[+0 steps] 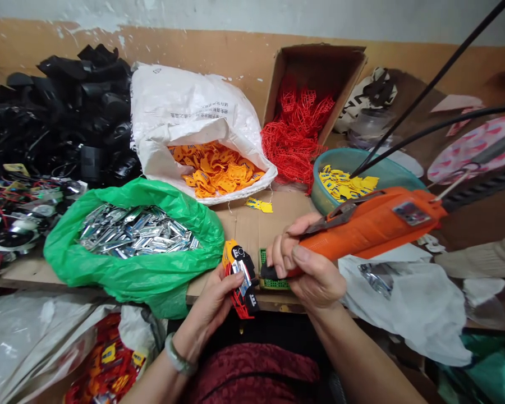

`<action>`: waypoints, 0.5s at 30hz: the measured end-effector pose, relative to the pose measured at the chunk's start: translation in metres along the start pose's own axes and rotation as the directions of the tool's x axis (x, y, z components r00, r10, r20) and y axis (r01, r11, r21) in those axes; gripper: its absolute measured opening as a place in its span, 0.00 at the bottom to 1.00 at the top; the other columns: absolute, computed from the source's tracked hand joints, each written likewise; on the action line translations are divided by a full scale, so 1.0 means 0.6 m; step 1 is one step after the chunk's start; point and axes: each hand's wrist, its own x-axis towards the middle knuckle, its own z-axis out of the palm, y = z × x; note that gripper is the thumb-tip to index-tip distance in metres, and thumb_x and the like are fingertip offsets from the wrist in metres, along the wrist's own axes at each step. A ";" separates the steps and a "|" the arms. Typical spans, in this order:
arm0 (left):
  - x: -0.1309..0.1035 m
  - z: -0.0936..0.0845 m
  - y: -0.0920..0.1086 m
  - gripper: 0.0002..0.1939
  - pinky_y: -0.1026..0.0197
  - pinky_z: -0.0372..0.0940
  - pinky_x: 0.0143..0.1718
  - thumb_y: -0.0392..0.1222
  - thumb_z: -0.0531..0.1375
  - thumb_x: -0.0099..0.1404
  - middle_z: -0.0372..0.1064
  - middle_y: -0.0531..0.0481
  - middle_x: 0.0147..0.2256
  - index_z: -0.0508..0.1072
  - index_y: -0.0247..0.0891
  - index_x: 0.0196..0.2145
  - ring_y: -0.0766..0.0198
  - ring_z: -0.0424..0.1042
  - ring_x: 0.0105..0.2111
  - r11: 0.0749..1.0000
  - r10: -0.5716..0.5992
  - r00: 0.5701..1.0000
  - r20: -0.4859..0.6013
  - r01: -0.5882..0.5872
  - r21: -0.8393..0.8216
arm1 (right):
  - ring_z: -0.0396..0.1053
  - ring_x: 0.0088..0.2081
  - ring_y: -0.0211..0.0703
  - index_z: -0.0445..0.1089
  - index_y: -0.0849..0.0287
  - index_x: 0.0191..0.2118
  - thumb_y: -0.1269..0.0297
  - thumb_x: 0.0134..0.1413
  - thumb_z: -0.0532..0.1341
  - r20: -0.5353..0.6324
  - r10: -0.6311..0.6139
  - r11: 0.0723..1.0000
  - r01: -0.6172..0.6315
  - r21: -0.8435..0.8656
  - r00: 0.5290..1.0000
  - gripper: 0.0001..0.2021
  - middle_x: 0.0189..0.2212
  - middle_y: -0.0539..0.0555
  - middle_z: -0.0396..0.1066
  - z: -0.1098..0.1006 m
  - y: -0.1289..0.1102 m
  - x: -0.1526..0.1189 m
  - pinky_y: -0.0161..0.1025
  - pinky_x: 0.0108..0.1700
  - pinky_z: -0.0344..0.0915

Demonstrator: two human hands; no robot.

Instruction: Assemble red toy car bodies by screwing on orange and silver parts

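Observation:
My left hand (212, 300), with a bangle at its wrist, is closed on a small toy-like assembly (240, 279) of orange, black, red and silver parts. Its thumb lies on the silver piece. My right hand (305, 264) is wrapped round an orange electric screwdriver (370, 224), whose dark front end points left at the assembly. The tip is too small to tell whether it touches. Behind the right fingers, a green tray (273, 284) rests at the table's edge, partly hidden.
A green bag (193, 224) of silver parts stands left, a white sack (193, 106) of orange pieces behind. Red frames (290, 140) spill from a box. A teal basin (324, 203) holds yellow pieces. Black cables (429, 84) hang at right; black parts (96, 101) pile left.

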 end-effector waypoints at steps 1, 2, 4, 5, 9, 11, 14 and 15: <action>0.000 0.000 0.000 0.21 0.63 0.66 0.38 0.40 0.74 0.53 0.72 0.49 0.34 0.76 0.34 0.44 0.64 0.69 0.34 1.000 0.004 1.000 -0.001 -0.004 0.001 | 0.59 0.14 0.37 0.66 0.53 0.37 0.64 0.49 0.65 0.009 0.001 1.000 -0.001 0.000 1.000 0.09 0.15 0.41 0.60 0.000 0.002 0.000 0.40 0.24 0.62; 0.001 0.001 -0.001 0.22 0.63 0.65 0.38 0.40 0.74 0.53 0.72 0.49 0.34 0.76 0.34 0.44 0.64 0.69 0.34 1.000 0.007 1.000 -0.001 -0.007 0.003 | 0.59 0.14 0.37 0.67 0.53 0.37 0.64 0.50 0.65 0.017 0.001 1.000 -0.001 0.000 1.000 0.09 0.15 0.41 0.60 -0.001 0.004 -0.001 0.40 0.24 0.62; 0.002 0.001 -0.001 0.23 0.63 0.65 0.37 0.41 0.74 0.52 0.72 0.50 0.34 0.76 0.33 0.45 0.64 0.69 0.33 1.000 0.010 1.000 -0.005 -0.010 0.010 | 0.59 0.15 0.37 0.68 0.53 0.38 0.64 0.51 0.65 0.032 -0.004 1.000 0.004 0.000 0.999 0.08 0.15 0.41 0.60 -0.002 0.007 -0.002 0.40 0.25 0.62; 0.002 0.001 -0.001 0.23 0.63 0.65 0.37 0.41 0.75 0.52 0.72 0.50 0.34 0.76 0.33 0.45 0.64 0.69 0.33 1.000 0.012 1.000 -0.008 -0.012 0.015 | 0.59 0.15 0.37 0.68 0.53 0.38 0.64 0.51 0.65 0.041 -0.007 1.000 0.007 0.001 0.999 0.08 0.15 0.41 0.61 -0.002 0.009 -0.003 0.40 0.25 0.62; 0.004 0.000 -0.004 0.24 0.64 0.64 0.35 0.41 0.75 0.51 0.72 0.50 0.35 0.75 0.33 0.44 0.65 0.68 0.32 0.999 0.021 1.000 -0.016 -0.021 0.035 | 0.60 0.15 0.36 0.69 0.54 0.39 0.65 0.53 0.64 0.058 -0.019 1.000 0.019 0.007 0.998 0.07 0.16 0.41 0.62 -0.004 0.014 -0.006 0.39 0.24 0.62; 0.004 -0.001 -0.005 0.24 0.63 0.65 0.36 0.41 0.75 0.51 0.72 0.50 0.35 0.75 0.33 0.44 0.65 0.68 0.32 0.999 0.025 1.000 -0.017 -0.024 0.045 | 0.60 0.16 0.36 0.68 0.53 0.39 0.65 0.53 0.65 0.055 -0.013 1.000 0.013 0.005 0.998 0.08 0.16 0.41 0.62 -0.005 0.016 -0.009 0.38 0.25 0.62; 0.003 -0.001 -0.006 0.25 0.63 0.65 0.37 0.41 0.75 0.51 0.71 0.50 0.35 0.74 0.34 0.45 0.65 0.68 0.33 0.998 0.034 0.999 -0.020 -0.033 0.055 | 0.60 0.16 0.36 0.68 0.53 0.39 0.65 0.53 0.65 0.056 0.001 1.000 -0.001 -0.003 0.998 0.08 0.17 0.41 0.62 -0.007 0.018 -0.012 0.38 0.25 0.62; 0.002 -0.001 -0.007 0.25 0.63 0.64 0.37 0.41 0.75 0.51 0.71 0.51 0.35 0.74 0.35 0.45 0.65 0.68 0.34 0.998 0.036 0.999 -0.019 -0.035 0.056 | 0.60 0.16 0.36 0.68 0.53 0.39 0.64 0.53 0.65 0.061 0.005 1.000 -0.005 -0.008 0.998 0.08 0.17 0.41 0.62 -0.007 0.018 -0.013 0.38 0.25 0.62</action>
